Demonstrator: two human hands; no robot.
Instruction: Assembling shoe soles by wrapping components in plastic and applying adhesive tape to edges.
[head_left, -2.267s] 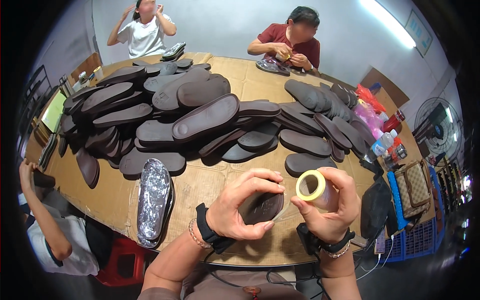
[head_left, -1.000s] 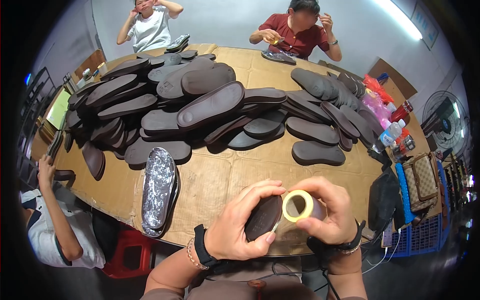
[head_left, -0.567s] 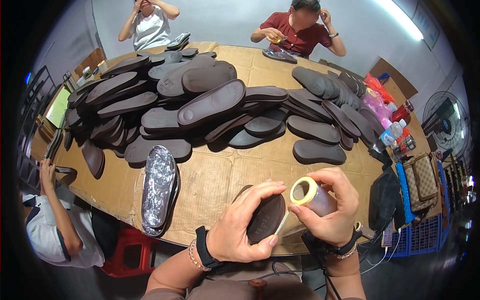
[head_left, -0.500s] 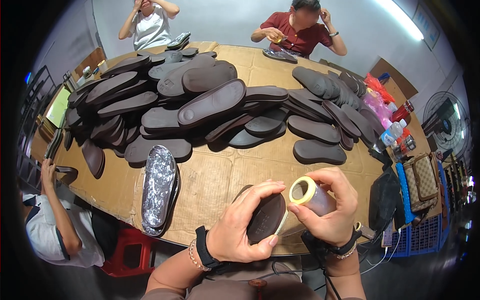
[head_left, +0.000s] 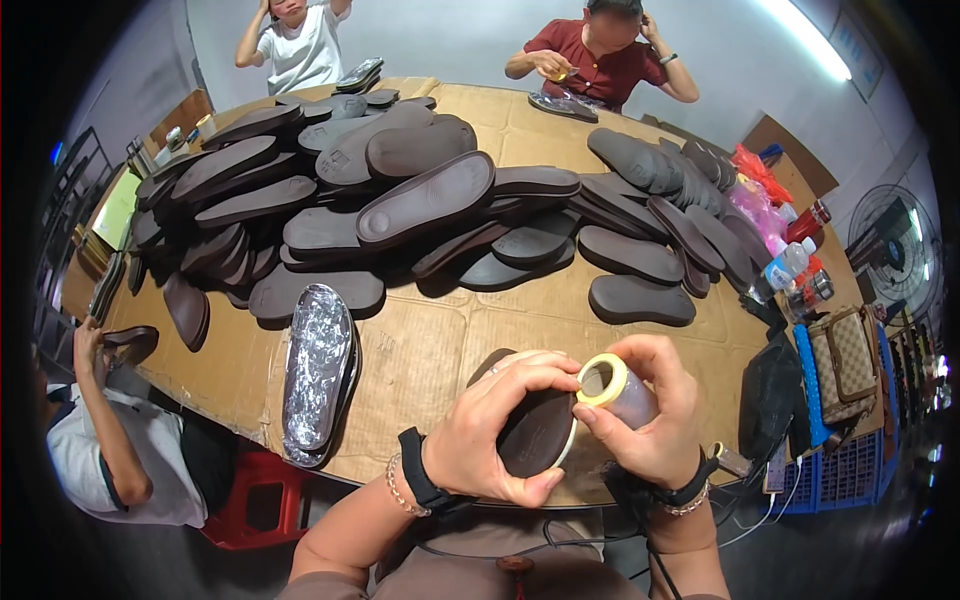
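Observation:
A dark brown shoe sole [head_left: 540,435] with a pale edge is gripped in my left hand [head_left: 470,425], fingers over its top and thumb at its near edge. My right hand [head_left: 662,425] wraps round a roll of clear film [head_left: 632,402] with a yellow core, its open end turned toward the sole. The left fingertips meet the roll's rim; whether they pinch film there is too small to tell. Left of my hands, a pair of soles wrapped in shiny clear film [head_left: 318,370] lies on the cardboard-covered table [head_left: 420,370].
A large pile of dark soles [head_left: 340,190] spreads across the table, with more soles [head_left: 640,250] at the right. Bottles [head_left: 790,262], a black bag [head_left: 768,395] and a checked bag [head_left: 843,350] line the right edge. Three people sit around the table; a red stool [head_left: 262,500] stands at left.
The sole has tilted in my left hand, whose fingertips have come up against the roll's rim. At the left, a co-worker's hand now holds a sole higher over the table edge.

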